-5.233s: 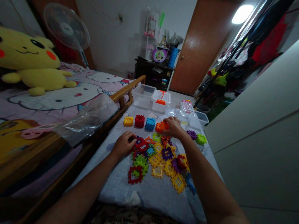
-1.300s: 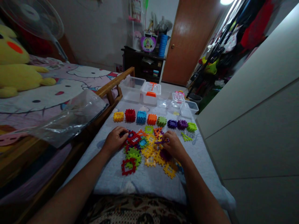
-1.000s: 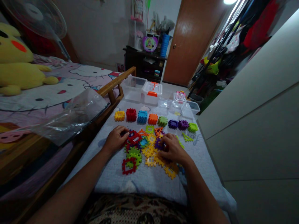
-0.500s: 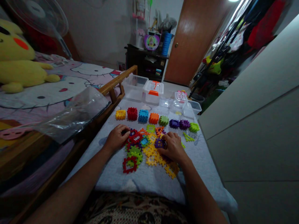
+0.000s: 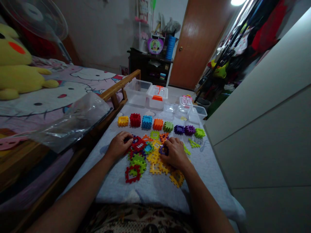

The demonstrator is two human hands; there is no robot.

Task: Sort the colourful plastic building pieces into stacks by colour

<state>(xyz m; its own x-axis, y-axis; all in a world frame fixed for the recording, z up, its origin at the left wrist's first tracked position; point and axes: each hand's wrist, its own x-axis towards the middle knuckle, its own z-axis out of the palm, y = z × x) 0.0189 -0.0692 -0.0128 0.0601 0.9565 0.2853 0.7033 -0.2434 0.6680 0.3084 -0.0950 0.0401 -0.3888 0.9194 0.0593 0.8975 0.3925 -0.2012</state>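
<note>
A loose pile of flat, notched plastic building tiles lies between my hands on the cloth-covered table (image 5: pixel 104 184). My right hand (image 5: pixel 176 152) is closed on a purple tile (image 5: pixel 163 150) at the right of the pile, above several yellow tiles (image 5: pixel 155 167). At the pile's left edge, my left hand (image 5: pixel 119 144) has its fingers curled, the tips beside a red tile (image 5: pixel 139 145); whatever is between them is hidden. A blue tile (image 5: pixel 148 148) lies mid-pile. Green tiles (image 5: pixel 138 161) and a red square frame tile (image 5: pixel 127 174) lie nearer to me.
Behind the pile runs a row of stacks by colour, among them a red stack (image 5: pixel 135 120), a blue stack (image 5: pixel 147 122) and a purple stack (image 5: pixel 190 130). Clear plastic boxes (image 5: pixel 138 94) stand farther back. A wooden bed rail (image 5: pixel 121 85) borders the left, a white cabinet (image 5: pixel 262 129) the right.
The whole view has shifted slightly, with the scene moving a little left. Both hands stay at the pile in nearly the same places; the purple tile at my right hand looks slightly turned.
</note>
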